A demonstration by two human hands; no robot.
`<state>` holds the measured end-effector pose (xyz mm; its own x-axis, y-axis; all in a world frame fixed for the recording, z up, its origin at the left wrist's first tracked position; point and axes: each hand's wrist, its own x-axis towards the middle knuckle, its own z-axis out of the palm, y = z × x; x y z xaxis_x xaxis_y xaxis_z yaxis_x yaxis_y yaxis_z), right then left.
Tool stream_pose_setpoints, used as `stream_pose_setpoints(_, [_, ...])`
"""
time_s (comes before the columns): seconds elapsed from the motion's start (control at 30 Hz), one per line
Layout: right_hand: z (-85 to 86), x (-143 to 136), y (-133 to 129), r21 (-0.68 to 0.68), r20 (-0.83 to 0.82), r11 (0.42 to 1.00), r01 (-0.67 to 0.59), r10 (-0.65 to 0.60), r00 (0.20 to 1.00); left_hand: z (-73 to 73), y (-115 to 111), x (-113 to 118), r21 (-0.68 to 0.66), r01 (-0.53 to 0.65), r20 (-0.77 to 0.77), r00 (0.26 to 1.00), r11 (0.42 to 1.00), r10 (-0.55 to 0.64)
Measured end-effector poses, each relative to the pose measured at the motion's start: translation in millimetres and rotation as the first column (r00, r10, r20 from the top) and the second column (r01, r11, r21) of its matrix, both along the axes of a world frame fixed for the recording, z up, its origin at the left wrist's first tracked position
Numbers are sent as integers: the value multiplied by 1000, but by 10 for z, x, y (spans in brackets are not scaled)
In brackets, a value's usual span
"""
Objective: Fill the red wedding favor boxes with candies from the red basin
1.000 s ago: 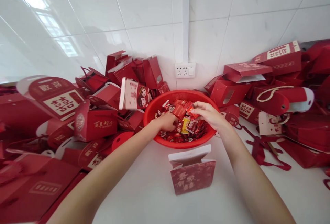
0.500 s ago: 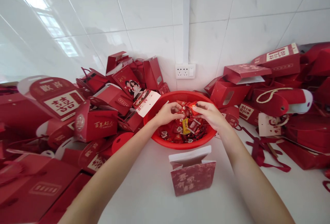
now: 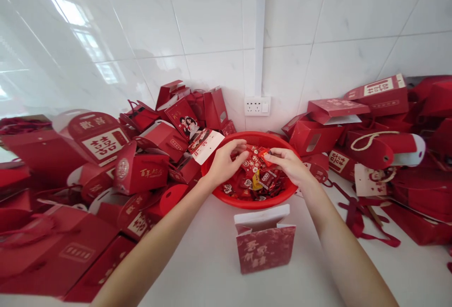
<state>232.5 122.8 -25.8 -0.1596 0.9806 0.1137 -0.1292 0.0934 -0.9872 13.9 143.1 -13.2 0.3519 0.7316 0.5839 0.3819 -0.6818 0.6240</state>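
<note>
A red plastic basket [image 3: 251,205] holds several wrapped candies [image 3: 270,181], most of them red, with one yellow wrapper [image 3: 256,180] among them. My right hand [image 3: 290,165] pinches a red wrapped candy [image 3: 264,154] above the basket's right half. Over the left side of the pile, my left hand [image 3: 229,160] is open, its fingers curved and the thumb apart, with nothing visible between them. Nearer to me, between my forearms, a dark red paper gift box [image 3: 265,250] stands upright on the white table with its top open.
Heaps of red gift boxes lie to the left [image 3: 144,173] and right [image 3: 374,95] of the basket. Loose dark red ribbon [image 3: 356,217] trails on the white table [image 3: 197,269] at right. Behind stands a tiled wall with a socket [image 3: 257,106].
My left hand has opened a little, thumb and fingers now farther apart. The right hand keeps its pinch on the red candy. The whole view has shifted slightly.
</note>
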Motion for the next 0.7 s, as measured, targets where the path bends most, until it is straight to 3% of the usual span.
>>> stream_pose_setpoints(0.07, [-5, 1, 2, 7, 24, 1000, 7, -7, 1000, 49, -168, -118, 248, -128, -75, 986, 960, 151])
stream_pose_setpoints(0.13, [-8, 0, 4, 10, 48, 1000, 9, -9, 999, 78, -298, -268, 446, -266, -81, 939, 855, 335])
stream_pose_setpoints(0.2, [-11, -2, 4, 17, 63, 1000, 14, -15, 998, 90, -354, -425, 518, -411, -70, 854, 750, 516])
stream_pose_setpoints(0.27, [-11, -8, 1, 19, 73, 1000, 7, -8, 997, 96, -335, -562, 490, -535, -114, 743, 688, 659])
stream_pose_setpoints(0.33, [-8, -15, -5, 15, 84, 1000, -8, 6, 996, 113, -279, -655, 409, -628, -216, 639, 662, 739])
stream_pose_setpoints(0.5, [10, -24, -26, 15, 88, 1000, -22, 21, 996, 236, -203, -711, 216, -732, -483, 495, 646, 722])
stream_pose_setpoints(0.7, [2, -12, -11, 29, 95, 999, -16, 14, 995, 419, -193, -775, 244, -785, -585, 349, 569, 732])
